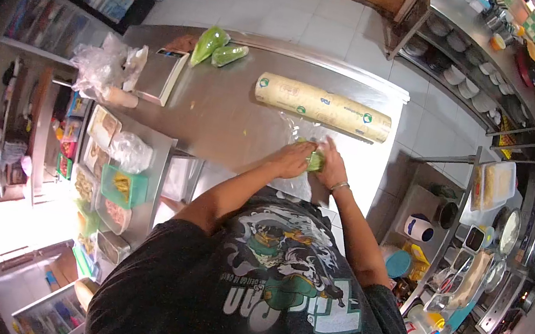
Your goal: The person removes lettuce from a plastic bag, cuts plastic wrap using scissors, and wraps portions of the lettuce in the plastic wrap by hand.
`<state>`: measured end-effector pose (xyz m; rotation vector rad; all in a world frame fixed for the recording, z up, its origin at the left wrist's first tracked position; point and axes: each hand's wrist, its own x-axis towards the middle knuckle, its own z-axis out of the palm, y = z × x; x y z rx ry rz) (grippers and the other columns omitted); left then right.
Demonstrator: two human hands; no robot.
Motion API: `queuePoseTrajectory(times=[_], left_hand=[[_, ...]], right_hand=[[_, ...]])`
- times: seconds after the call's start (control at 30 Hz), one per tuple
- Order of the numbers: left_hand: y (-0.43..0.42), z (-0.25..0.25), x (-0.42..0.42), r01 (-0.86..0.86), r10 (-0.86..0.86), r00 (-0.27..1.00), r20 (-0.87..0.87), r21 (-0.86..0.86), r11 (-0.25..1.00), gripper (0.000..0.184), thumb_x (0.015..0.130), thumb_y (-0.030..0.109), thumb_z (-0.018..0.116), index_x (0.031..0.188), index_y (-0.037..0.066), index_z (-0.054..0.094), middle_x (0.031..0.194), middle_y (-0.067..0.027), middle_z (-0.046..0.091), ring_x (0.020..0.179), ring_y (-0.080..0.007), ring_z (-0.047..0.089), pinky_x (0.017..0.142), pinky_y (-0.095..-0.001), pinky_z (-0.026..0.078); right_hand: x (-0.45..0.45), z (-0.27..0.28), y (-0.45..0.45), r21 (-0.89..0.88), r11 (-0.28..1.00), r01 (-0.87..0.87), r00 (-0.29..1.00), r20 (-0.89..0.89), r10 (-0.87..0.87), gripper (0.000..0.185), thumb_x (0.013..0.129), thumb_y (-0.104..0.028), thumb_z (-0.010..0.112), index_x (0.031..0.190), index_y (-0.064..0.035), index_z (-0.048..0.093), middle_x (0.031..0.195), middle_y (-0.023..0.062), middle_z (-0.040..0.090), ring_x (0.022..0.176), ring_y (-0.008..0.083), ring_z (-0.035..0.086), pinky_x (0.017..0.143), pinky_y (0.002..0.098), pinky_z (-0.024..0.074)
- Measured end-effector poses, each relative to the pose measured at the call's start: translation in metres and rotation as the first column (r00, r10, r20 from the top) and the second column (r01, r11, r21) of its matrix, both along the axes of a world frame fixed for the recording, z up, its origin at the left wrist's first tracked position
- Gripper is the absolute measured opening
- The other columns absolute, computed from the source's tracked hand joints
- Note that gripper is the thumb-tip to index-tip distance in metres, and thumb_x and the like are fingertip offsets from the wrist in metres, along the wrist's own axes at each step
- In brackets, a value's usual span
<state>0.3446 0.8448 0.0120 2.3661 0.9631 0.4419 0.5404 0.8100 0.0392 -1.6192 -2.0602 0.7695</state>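
Observation:
A small bundle of cut green vegetables [314, 162] lies on clear plastic film [296, 186] at the near edge of the steel table [213, 115]. From the left, my left hand [292, 159] presses its closed fingers on the bundle. My right hand [333, 169], with a bracelet at the wrist, has its fingers bent at the bundle's other side, where the film is gathered up. The exact kind of vegetable is too small to make out. Just beyond both hands lies a large printed roll of plastic film [323, 108].
Two wrapped green bundles [219, 49] lie at the table's far side, near a scale [160, 75] and crumpled plastic bags [107, 66]. Food containers [122, 186] stand on a lower counter at left. Shelves with bowls [455, 76] and a cooking station [466, 263] are at right.

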Motion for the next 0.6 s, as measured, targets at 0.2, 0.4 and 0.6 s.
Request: queuePoseTrajectory(times=[0.2, 0.4, 0.6], left_hand=[[0.032, -0.037, 0.003, -0.085, 0.053, 0.989, -0.14, -0.231, 0.969, 0.039, 0.093, 0.028, 0.044, 0.118, 0.002, 0.058, 0.124, -0.0228, 0.059, 0.114, -0.0408, 0.055, 0.098, -0.0492, 0.043], [0.059, 0.004, -0.001, -0.246, 0.337, 0.941, 0.014, -0.656, 0.713, 0.059, 0.088, 0.042, 0.064, 0.135, 0.009, 0.049, 0.121, -0.0227, 0.058, 0.118, -0.0383, 0.054, 0.101, -0.0471, 0.044], [0.015, 0.032, -0.018, -0.144, 0.168, 0.986, 0.021, -0.417, 0.898, 0.108, 0.058, 0.052, 0.088, 0.144, 0.012, 0.035, 0.139, -0.0199, 0.044, 0.125, -0.0399, 0.048, 0.102, -0.0486, 0.043]], right_hand=[[0.012, 0.003, 0.024, 0.005, 0.97, -0.243, 0.969, 0.053, 0.242, 0.088, 0.065, -0.028, 0.084, 0.141, -0.0104, 0.044, 0.14, 0.0129, 0.05, 0.112, 0.0361, 0.055, 0.1, 0.0433, 0.042], [0.025, 0.0, 0.051, -0.33, 0.92, -0.211, 0.973, -0.161, 0.165, 0.064, 0.079, -0.036, 0.077, 0.13, -0.0043, 0.055, 0.119, 0.0162, 0.064, 0.103, 0.0275, 0.063, 0.089, 0.0378, 0.0499], [0.013, -0.011, 0.057, -0.713, 0.688, -0.137, 0.968, -0.243, -0.058, 0.06, 0.088, -0.046, 0.069, 0.127, -0.003, 0.057, 0.114, 0.0166, 0.066, 0.1, 0.0238, 0.064, 0.09, 0.0349, 0.0489]])
